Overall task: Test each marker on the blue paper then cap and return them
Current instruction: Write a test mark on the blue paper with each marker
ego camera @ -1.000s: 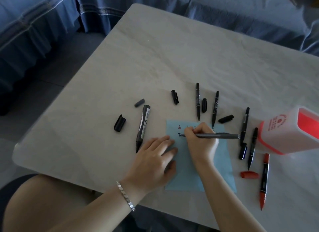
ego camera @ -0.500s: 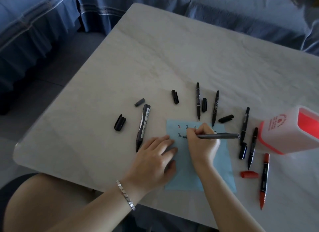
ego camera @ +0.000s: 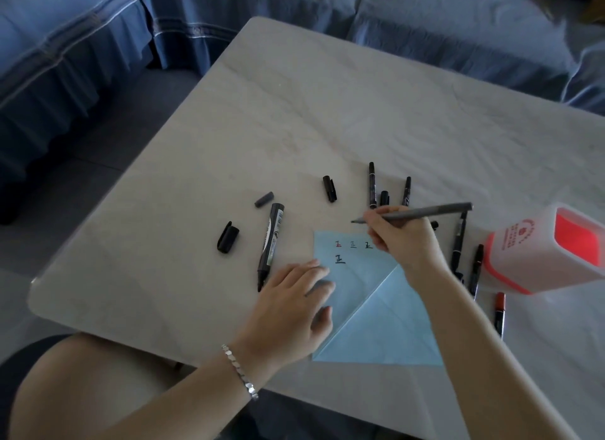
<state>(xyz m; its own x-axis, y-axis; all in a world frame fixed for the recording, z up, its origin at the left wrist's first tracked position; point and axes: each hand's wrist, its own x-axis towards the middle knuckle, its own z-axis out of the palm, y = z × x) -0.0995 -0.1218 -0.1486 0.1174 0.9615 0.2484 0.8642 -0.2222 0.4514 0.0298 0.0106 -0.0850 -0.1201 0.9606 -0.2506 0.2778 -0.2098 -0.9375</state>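
While left hand (ego camera: 291,312) flat on blue paper (ego camera: 386,328), right hand (ego camera: 404,243) aloft round grey marker (ego camera: 435,212).

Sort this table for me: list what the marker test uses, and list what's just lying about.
In use: blue paper, grey pen in the right hand, thick black marker, thin black markers, red marker, loose caps, pink holder.

Just there: blue sofa, bracelet.

Pale table (ego camera: 327,112) carries blue paper (ego camera: 386,325), uncapped markers (ego camera: 271,240) (mostly black), loose caps (ego camera: 228,237), pink holder (ego camera: 537,253).
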